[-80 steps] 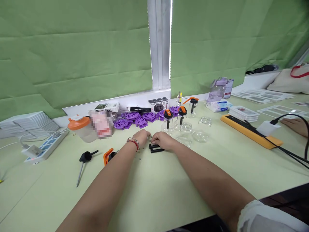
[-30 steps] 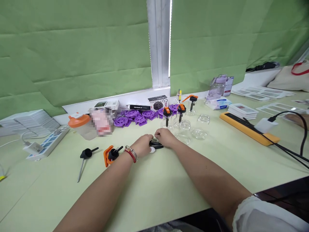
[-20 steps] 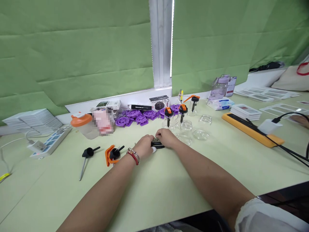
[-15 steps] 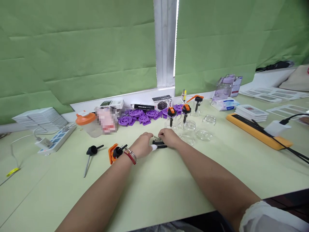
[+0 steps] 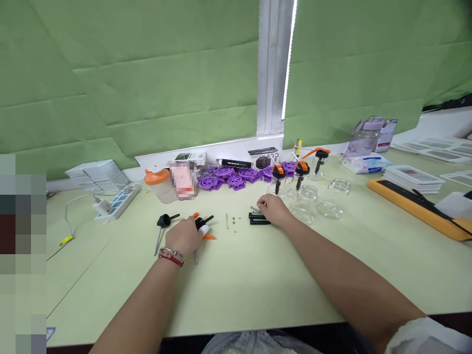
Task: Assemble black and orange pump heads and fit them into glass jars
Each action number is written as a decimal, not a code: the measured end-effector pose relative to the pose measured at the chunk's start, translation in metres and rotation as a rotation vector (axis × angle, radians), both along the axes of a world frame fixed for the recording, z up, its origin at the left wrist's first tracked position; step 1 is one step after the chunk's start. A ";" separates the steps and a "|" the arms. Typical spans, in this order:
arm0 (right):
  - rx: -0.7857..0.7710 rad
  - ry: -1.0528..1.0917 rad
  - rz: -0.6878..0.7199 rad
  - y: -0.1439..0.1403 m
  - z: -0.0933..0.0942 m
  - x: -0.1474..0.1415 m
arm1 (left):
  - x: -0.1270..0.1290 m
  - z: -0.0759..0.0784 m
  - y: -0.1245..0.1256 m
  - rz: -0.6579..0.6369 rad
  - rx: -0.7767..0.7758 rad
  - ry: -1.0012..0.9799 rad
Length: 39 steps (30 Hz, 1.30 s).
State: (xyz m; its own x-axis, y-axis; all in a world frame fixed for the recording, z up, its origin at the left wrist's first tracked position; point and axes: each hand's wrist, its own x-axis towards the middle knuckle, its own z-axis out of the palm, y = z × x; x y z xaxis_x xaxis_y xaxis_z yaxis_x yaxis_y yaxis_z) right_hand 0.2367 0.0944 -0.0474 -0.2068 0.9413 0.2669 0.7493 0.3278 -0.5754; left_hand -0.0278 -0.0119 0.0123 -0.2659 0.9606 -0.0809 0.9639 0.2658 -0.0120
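My left hand (image 5: 184,237) has its fingers closed round a black plastic part (image 5: 201,223), partly hidden, with an orange piece (image 5: 209,237) and a metal rod (image 5: 196,255) beside it. To its left lies a similar black cup-shaped part with a metal rod (image 5: 164,221). My right hand (image 5: 273,209) has thumb and forefinger pinched together at some coil springs (image 5: 255,210); what is between the fingertips is too small to tell. Black tubes (image 5: 258,221) lie under that hand. A metal pin (image 5: 227,221) and several tiny parts (image 5: 233,222) lie between the hands.
Glass jars with black and orange tops (image 5: 279,172) stand behind my right hand, near open glass jars (image 5: 308,192). Purple plastic parts (image 5: 236,182) line the back. At left are an orange-lidded cup (image 5: 157,177) and a power strip (image 5: 121,201); an orange-yellow bar (image 5: 416,209) lies right.
My left hand has moved left, away from the springs and tubes, and closed on the black part. My right hand stays at the springs. The view has shifted left.
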 end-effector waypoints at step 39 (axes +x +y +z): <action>-0.021 0.265 0.344 -0.040 0.021 -0.019 | 0.001 -0.027 0.003 -0.449 0.326 -0.875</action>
